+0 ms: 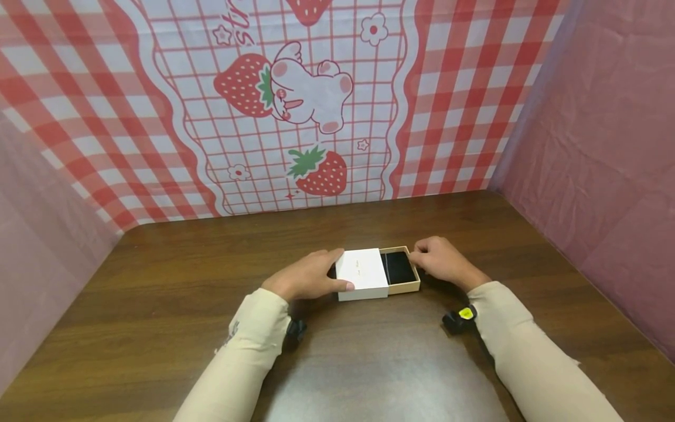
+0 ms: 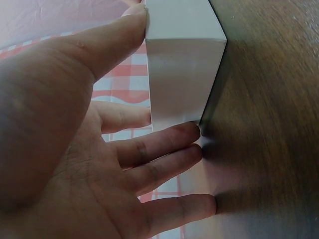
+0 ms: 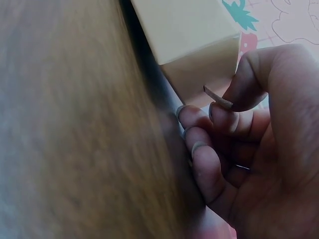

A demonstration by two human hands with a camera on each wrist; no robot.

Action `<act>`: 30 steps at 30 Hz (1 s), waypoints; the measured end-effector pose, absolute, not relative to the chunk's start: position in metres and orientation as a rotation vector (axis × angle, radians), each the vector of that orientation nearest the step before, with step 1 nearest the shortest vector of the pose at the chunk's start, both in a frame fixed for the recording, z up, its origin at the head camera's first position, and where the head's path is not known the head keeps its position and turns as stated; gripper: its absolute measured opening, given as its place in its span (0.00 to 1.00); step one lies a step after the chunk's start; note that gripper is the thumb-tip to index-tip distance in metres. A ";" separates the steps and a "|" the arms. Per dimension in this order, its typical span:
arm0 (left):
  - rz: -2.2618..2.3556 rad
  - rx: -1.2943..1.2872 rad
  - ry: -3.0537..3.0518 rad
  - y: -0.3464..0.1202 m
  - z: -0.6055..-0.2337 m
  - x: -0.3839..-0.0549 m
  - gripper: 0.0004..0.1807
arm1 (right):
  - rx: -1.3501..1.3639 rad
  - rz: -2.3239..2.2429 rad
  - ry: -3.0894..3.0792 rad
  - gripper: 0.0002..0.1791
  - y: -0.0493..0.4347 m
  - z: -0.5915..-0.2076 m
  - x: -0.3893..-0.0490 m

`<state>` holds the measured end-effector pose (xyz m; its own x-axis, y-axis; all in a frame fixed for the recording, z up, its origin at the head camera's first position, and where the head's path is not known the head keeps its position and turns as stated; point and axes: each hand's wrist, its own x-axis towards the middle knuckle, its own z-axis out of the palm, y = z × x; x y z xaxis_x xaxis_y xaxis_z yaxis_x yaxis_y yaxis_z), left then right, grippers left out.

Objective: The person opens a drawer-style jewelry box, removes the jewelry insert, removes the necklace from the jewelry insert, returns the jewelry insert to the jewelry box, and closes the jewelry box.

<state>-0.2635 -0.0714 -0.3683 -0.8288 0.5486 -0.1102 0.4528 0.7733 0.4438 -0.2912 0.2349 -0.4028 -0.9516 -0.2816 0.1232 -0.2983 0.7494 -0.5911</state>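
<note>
A white box sleeve [image 1: 361, 273] with small gold lettering lies flat on the table. Its beige inner drawer [image 1: 405, 288] is pulled partway out to the right, showing a flat black item [image 1: 402, 268] inside. My left hand [image 1: 311, 275] holds the sleeve's left end, thumb at the near edge and index finger at the far side; the other fingers extend beside the end face in the left wrist view. With thumb and index finger, my right hand [image 1: 442, 259] pinches a thin pull tab [image 3: 217, 96] at the drawer's right end, its other fingers curled below.
Brown wood-grain table [image 1: 184, 305] lies all round the box. Behind it hangs a red and white checked cloth [image 1: 459, 105] with strawberries, and a pink cloth [image 1: 601, 146] hangs on the right. Dark wrist devices [image 1: 459, 321] sit beneath both forearms.
</note>
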 end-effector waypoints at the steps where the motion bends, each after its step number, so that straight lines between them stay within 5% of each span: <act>1: 0.598 0.783 2.732 -0.071 -0.368 -0.264 0.45 | 0.482 0.992 -2.918 0.16 0.235 -0.403 -0.291; 30: 0.594 0.799 2.733 -0.071 -0.368 -0.263 0.45 | 0.484 1.097 -2.912 0.16 0.238 -0.400 -0.289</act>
<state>-0.2628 -0.0709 -0.3675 -0.8239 0.5567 -0.1062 0.4623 0.7686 0.4421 -0.2894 0.2383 -0.3995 -0.9527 -0.2867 0.1003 -0.2817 0.7102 -0.6452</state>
